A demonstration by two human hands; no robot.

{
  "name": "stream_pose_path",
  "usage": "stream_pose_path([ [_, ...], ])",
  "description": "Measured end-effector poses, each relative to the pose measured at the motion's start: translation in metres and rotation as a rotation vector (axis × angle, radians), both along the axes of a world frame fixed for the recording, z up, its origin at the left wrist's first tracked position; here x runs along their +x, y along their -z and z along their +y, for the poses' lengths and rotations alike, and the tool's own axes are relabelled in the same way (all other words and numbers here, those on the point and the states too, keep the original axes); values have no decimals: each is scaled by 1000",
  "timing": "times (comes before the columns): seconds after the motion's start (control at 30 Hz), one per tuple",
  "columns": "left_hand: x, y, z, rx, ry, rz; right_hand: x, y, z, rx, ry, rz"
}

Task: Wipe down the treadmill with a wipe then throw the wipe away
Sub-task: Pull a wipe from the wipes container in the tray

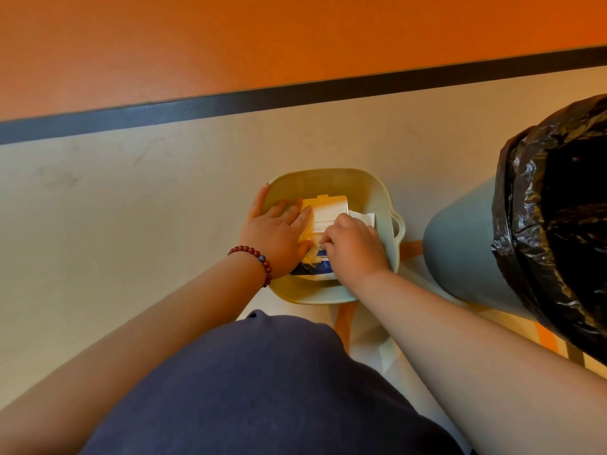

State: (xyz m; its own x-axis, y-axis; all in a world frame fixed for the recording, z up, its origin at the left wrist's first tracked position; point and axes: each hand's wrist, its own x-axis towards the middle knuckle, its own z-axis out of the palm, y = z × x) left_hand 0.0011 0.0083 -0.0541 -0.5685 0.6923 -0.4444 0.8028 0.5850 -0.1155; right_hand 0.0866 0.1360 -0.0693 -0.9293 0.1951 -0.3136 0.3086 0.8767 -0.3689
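Observation:
A yellow pack of wipes [323, 210] with its white flip lid raised lies inside a pale green basket [328, 180] on the floor. My left hand [279, 231] rests flat on the left side of the pack, fingers straight, the little finger against the basket rim. My right hand [353, 244] is curled over the pack's opening, its fingertips pinching a white wipe [320, 247] there. A white sheet [361, 216] shows just beyond the right knuckles. No treadmill is in view.
A grey-blue trash bin [466, 244] lined with a black bag [558, 208] stands just right of the basket. The basket's handle [399, 226] points toward it. An orange wall with a dark baseboard [295, 95] runs behind. My blue shirt fills the bottom.

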Motion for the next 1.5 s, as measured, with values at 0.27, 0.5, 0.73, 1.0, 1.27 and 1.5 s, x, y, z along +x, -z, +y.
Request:
stream_pose_path([
  [0.27,0,1,-1,19,-1,-4,8,-1,12,-170,-8,-17],
  [0.5,2,1,0,24,15,-9,11,-3,16,-299,63,5],
  [0.73,2,2,1,17,21,3,11,3,9,-173,18,54],
  [1.0,0,-1,1,36,3,-23,15,-4,15,-405,314,86],
  [1.27,-1,1,1,20,21,-8,15,-5,12,-437,236,82],
  [1.5,0,0,2,18,15,-11,12,-6,10,-277,160,68],
])
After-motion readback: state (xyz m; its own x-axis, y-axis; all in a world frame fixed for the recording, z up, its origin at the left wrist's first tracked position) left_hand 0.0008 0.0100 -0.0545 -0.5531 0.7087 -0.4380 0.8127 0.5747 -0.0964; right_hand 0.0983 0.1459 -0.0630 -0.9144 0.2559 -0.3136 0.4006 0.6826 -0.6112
